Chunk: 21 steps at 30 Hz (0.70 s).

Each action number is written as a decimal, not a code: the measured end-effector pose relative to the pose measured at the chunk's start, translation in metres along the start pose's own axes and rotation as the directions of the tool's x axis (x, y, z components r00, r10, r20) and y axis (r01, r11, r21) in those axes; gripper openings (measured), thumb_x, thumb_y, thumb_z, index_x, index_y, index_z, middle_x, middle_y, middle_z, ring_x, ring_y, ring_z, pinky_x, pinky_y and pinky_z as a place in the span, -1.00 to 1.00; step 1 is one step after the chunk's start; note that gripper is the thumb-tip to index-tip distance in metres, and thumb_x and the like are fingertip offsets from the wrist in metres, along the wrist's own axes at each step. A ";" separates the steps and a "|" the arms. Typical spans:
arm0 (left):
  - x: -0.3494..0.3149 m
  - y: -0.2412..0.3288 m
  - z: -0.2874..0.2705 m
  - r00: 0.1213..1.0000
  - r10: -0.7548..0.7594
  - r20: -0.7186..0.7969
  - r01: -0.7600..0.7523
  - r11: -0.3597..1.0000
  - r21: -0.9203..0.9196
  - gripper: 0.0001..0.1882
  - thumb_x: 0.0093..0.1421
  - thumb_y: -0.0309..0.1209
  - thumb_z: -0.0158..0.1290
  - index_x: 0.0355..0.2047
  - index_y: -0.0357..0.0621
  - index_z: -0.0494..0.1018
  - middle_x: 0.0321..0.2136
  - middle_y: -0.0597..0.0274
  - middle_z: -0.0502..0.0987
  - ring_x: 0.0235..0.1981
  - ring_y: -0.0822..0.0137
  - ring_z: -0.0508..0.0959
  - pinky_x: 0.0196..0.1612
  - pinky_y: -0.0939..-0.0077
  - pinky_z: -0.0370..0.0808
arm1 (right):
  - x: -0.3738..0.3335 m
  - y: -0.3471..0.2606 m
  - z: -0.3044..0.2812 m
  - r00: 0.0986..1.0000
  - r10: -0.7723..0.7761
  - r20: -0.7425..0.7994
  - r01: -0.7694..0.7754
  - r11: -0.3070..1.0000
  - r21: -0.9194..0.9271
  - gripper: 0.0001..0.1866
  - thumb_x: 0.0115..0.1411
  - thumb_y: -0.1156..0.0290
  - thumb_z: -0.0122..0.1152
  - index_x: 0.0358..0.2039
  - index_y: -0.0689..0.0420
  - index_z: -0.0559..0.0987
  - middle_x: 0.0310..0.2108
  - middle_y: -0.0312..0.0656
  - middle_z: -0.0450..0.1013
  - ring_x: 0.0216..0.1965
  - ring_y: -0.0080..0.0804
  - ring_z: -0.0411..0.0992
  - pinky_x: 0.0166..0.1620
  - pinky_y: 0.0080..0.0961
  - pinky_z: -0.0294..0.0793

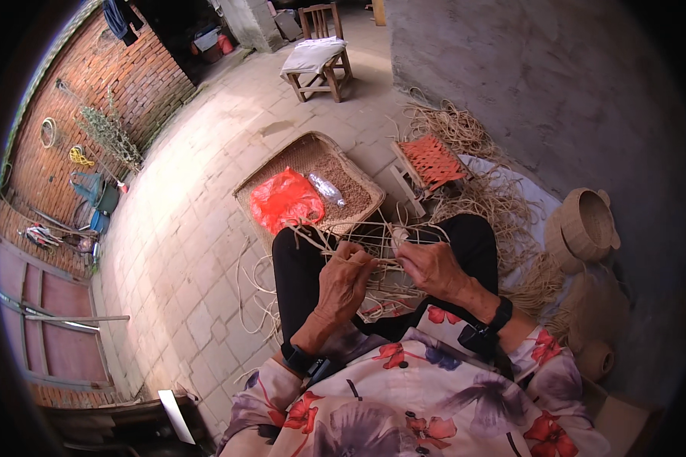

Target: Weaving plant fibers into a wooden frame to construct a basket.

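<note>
Pale, thin cords (335, 245) like straw or rope strands cross over my lap, many of their ends sticking out loosely. My left hand (343, 278) is closed on these cords, with fingers pinched together. Close beside it on the right, my right hand (432, 266) also pinches the cords, thumb and fingers pressed together. A few strands run between the two hands. Loose ends hang past my left knee toward the floor. The exact crossing of the strands under my fingers is too small to make out.
Ahead lies a shallow woven basket (312, 141) holding brown granules, a red plastic bag (286, 199) and a clear bottle (327, 190). Right of it are a stool with an orange woven seat (432, 161), heaped cord (492, 206) and round woven baskets (587, 221). A wooden chair (320, 57) stands farther off.
</note>
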State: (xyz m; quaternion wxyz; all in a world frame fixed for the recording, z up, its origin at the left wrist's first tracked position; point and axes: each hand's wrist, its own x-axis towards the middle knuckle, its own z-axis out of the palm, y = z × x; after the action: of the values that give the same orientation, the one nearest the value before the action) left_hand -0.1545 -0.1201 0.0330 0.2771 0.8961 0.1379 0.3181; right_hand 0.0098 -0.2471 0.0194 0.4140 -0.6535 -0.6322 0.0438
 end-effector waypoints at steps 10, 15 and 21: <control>0.004 -0.016 0.004 0.806 -0.340 0.484 0.591 0.441 -0.675 -0.67 0.36 -0.22 -0.16 -0.35 -0.25 0.42 -0.55 0.33 0.40 -0.61 0.54 0.40 -0.55 0.66 0.36 | 0.013 0.000 -0.010 0.992 -0.010 0.123 0.026 0.991 -0.130 -0.87 0.09 0.43 0.19 -0.49 0.14 0.43 -0.58 -0.09 0.41 -0.49 -0.07 0.47 -0.44 -0.24 0.43; 0.001 -0.022 0.014 0.801 -0.432 0.414 0.513 0.140 -0.847 -0.71 0.35 -0.25 -0.15 -0.42 -0.19 0.35 -0.52 0.27 0.41 -0.66 0.51 0.34 -0.58 0.63 0.34 | 0.044 0.004 -0.034 0.964 -0.052 0.262 0.098 0.982 -0.164 -0.82 0.09 0.31 0.20 -0.50 0.16 0.51 -0.54 -0.11 0.41 -0.46 -0.10 0.44 -0.35 -0.26 0.42; 0.006 -0.013 0.005 0.799 -0.420 0.431 0.527 0.141 -0.838 -0.71 0.35 -0.23 -0.16 -0.43 -0.16 0.33 -0.61 0.32 0.36 -0.71 0.57 0.27 -0.65 0.68 0.19 | 0.045 -0.010 -0.051 0.943 0.106 0.316 -0.205 0.932 0.298 -0.77 0.17 0.26 0.15 -0.41 0.19 0.58 -0.55 -0.28 0.40 -0.38 -0.38 0.41 -0.29 -0.46 0.40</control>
State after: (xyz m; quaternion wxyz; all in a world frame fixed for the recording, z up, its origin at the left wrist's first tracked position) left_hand -0.1479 -0.1093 0.0250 0.8308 0.4875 0.1893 0.1904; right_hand 0.0402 -0.2348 0.0797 0.4128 -0.6105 -0.6163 0.2777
